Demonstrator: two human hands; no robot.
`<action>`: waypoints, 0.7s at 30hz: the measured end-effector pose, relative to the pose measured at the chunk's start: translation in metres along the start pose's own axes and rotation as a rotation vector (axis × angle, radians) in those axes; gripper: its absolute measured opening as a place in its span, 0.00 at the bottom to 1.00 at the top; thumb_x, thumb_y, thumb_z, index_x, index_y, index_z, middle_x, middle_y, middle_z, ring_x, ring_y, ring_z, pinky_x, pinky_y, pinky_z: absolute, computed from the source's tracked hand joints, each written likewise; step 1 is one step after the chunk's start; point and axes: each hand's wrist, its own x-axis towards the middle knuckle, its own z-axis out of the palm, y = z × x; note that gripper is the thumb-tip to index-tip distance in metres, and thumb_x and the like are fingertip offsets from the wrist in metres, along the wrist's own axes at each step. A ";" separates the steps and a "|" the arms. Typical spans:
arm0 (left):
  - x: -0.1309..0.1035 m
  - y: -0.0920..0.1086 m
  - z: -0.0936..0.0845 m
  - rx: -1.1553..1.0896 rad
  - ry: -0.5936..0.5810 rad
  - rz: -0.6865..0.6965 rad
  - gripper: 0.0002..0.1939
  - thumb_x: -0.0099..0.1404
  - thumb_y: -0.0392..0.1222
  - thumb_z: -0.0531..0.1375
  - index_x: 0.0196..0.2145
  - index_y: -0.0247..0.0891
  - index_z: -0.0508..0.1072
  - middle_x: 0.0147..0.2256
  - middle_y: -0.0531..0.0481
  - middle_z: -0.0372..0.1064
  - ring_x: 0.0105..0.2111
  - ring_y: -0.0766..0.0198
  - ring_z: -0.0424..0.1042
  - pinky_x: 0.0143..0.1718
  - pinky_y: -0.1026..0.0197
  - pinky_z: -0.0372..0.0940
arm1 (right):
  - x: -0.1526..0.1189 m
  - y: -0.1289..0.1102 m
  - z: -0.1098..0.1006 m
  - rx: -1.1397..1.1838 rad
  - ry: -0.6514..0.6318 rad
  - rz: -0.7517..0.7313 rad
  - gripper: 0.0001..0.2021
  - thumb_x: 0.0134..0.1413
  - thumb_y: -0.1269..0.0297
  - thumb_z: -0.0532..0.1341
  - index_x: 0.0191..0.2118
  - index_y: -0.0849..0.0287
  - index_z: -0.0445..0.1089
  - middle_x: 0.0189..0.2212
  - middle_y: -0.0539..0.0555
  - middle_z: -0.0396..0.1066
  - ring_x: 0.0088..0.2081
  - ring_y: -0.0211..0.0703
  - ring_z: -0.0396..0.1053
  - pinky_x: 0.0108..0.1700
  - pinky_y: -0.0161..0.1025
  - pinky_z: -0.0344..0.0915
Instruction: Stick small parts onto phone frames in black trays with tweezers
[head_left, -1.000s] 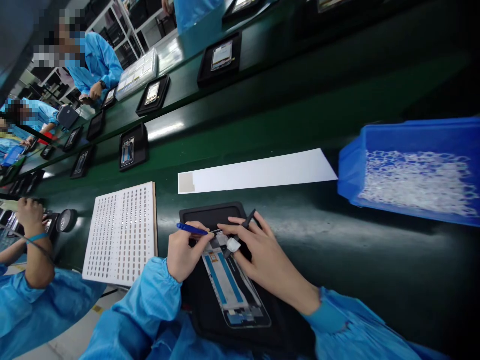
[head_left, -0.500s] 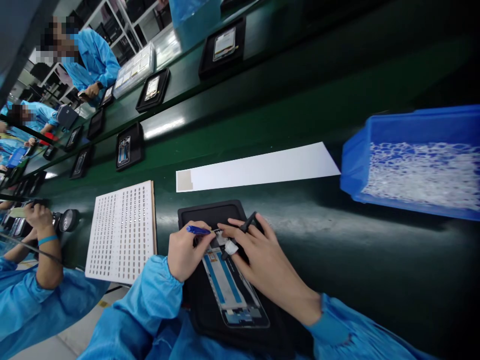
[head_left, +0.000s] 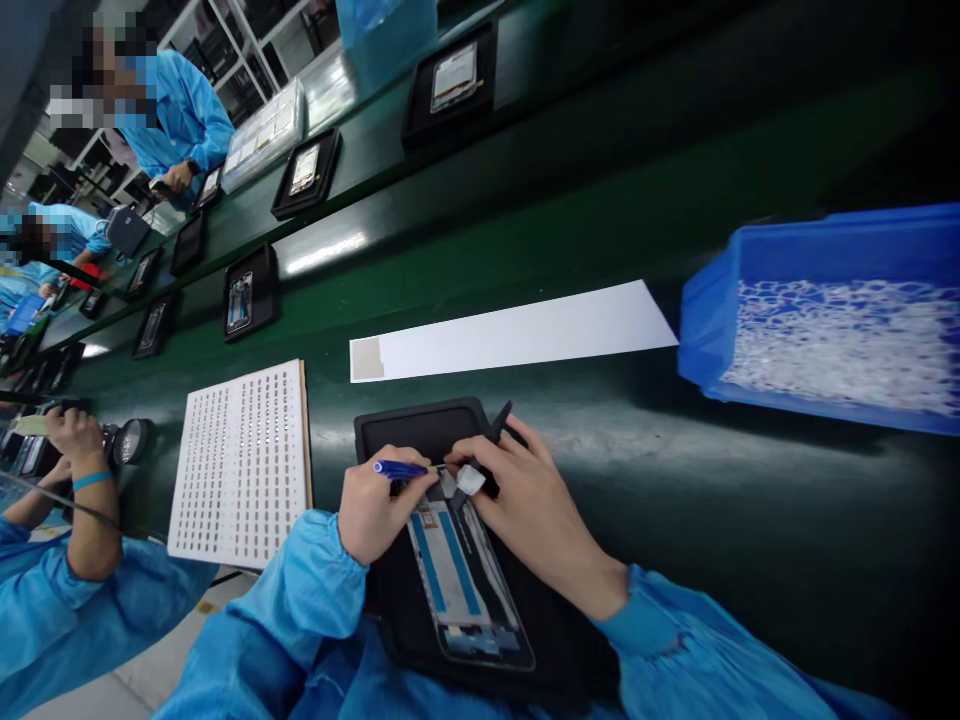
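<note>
A phone frame [head_left: 457,570] with two blue strips lies in a black tray [head_left: 412,425] in front of me. My left hand [head_left: 375,505] is closed round a blue pen-like tool [head_left: 400,469], its tip at the frame's upper end. Close beside it, my right hand [head_left: 529,510] is closed on a black tool [head_left: 501,418] that sticks up between the fingers. A small white piece [head_left: 470,480] shows by the right fingertips; whether the fingers touch it is unclear. Both hands hide the top of the frame.
A white board [head_left: 240,465] with rows of small parts lies at the left. A white strip [head_left: 517,335] runs to a blue bin [head_left: 709,320] of white pieces. Trays with phone parts line the conveyor. A co-worker's hand [head_left: 75,435] is at far left.
My right hand has drawn its fingers in and shifted slightly left. The white piece has moved a little up and right. My left hand has barely moved.
</note>
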 end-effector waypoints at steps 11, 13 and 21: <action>-0.003 0.006 0.001 -0.050 -0.055 0.028 0.06 0.68 0.43 0.58 0.38 0.39 0.72 0.35 0.48 0.76 0.34 0.63 0.77 0.37 0.64 0.72 | -0.005 0.014 -0.015 0.084 -0.106 -0.092 0.11 0.55 0.75 0.50 0.38 0.51 0.60 0.33 0.47 0.73 0.36 0.45 0.72 0.63 0.58 0.52; -0.003 0.009 0.001 0.016 -0.080 0.053 0.06 0.69 0.43 0.58 0.39 0.39 0.71 0.35 0.49 0.76 0.34 0.64 0.77 0.36 0.65 0.72 | -0.006 0.013 -0.015 0.086 -0.104 -0.080 0.11 0.55 0.76 0.50 0.38 0.51 0.60 0.34 0.48 0.74 0.37 0.45 0.72 0.63 0.58 0.52; -0.004 0.015 0.001 0.081 -0.025 0.168 0.03 0.68 0.39 0.59 0.39 0.39 0.71 0.34 0.49 0.77 0.34 0.65 0.78 0.36 0.66 0.73 | -0.006 0.008 -0.016 0.112 -0.091 -0.047 0.12 0.54 0.78 0.49 0.37 0.51 0.59 0.32 0.47 0.73 0.36 0.44 0.72 0.61 0.57 0.54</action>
